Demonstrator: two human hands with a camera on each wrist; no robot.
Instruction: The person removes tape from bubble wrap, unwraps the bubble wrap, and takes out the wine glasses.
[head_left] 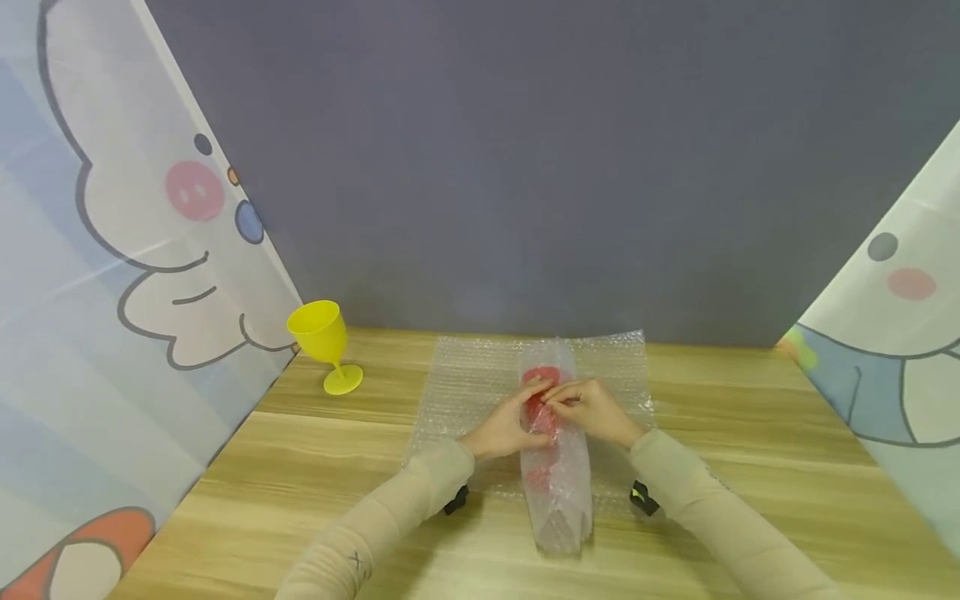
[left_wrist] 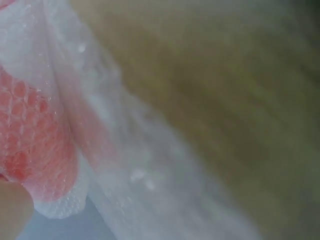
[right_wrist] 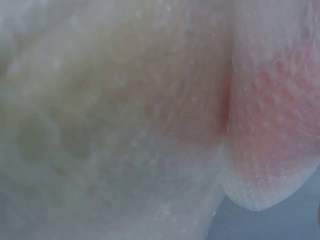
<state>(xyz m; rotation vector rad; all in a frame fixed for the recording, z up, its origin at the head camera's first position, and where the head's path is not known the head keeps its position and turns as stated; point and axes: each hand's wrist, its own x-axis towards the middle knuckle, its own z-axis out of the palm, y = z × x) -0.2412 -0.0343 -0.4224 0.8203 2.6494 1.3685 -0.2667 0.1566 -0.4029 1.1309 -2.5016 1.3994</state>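
A red goblet-like thing [head_left: 532, 410] lies inside a roll of clear bubble wrap [head_left: 564, 508], its outline blurred by the layers. My left hand [head_left: 501, 429] grips the wrapped roll from the left, thumb and fingers curled around its upper part. From the right, my right hand [head_left: 597, 412] pinches the wrap over the red part with its fingertips. In the left wrist view, a fingertip [left_wrist: 12, 207] touches beside the wrapped red end [left_wrist: 37, 145]. Wrap layers [right_wrist: 125, 125] fill most of the right wrist view, with the red showing through at right.
A yellow goblet [head_left: 321, 337] stands upright at the back left of the wooden table [head_left: 300, 492]. Flat bubble wrap [head_left: 476, 375] spreads beneath and on both sides of the roll. A grey panel [head_left: 525, 167] rises behind the table, with printed cartoon sheets [head_left: 112, 250] at the sides.
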